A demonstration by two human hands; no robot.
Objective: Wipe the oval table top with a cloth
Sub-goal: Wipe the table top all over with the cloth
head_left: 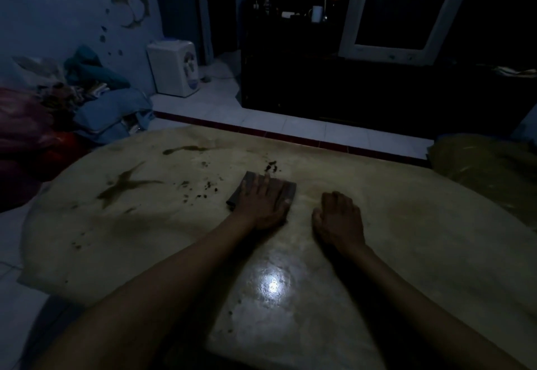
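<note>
The oval table top [406, 224] is pale and glossy, lit dimly, and fills the lower middle of the head view. Brown streaks [128, 186] and dark crumbs [271, 166] mark its left and middle parts. A folded dark cloth [289, 188] lies flat near the table's centre. My left hand [263, 202] presses down on the cloth with straight, spread fingers. My right hand [338, 218] rests on the bare table just right of the cloth, its fingers curled under and holding nothing.
A pile of clothes and bags [72, 102] lies on the floor at the left. A white water dispenser [174, 69] stands by the wall. A dark cabinet [348, 90] with a white monitor [404, 19] is behind the table. A yellowish bag [488, 163] sits at the right.
</note>
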